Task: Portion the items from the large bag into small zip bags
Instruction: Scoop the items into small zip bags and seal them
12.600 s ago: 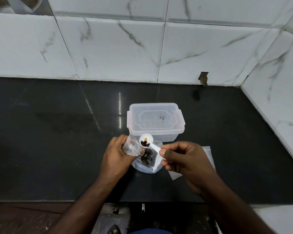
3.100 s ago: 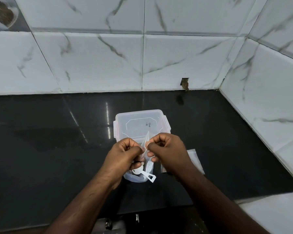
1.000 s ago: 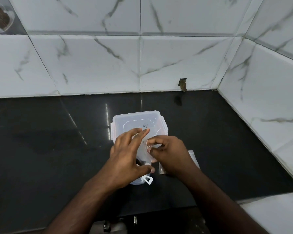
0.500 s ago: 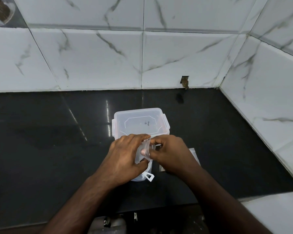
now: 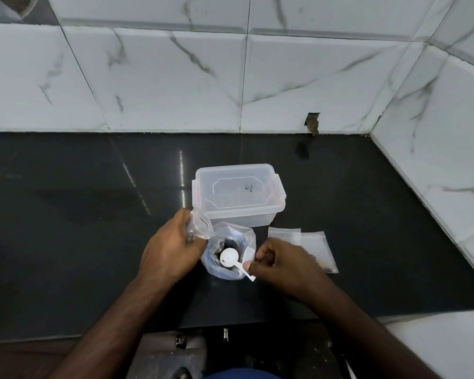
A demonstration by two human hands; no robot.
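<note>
The large clear bag (image 5: 244, 242) stands open on the black counter, with dark items at its bottom. A white plastic scoop (image 5: 229, 257) lies across its mouth, bowl over the opening. My right hand (image 5: 279, 263) pinches the scoop's handle at the bag's right edge. My left hand (image 5: 170, 250) grips a small clear zip bag (image 5: 200, 224), held just left of the large bag's mouth. It looks empty. Two small zip bags (image 5: 312, 242) lie flat on the counter to the right; the nearer one has something dark in its lower corner.
A clear lidded plastic box (image 5: 238, 192) stands directly behind the large bag. The black counter (image 5: 80, 214) meets white marble tile walls (image 5: 175, 77) at the back and right. The counter's front edge runs just below my wrists.
My hands have separated. The left now holds the small zip bag alone to the left, and the right has dropped to the scoop handle in the large bag.
</note>
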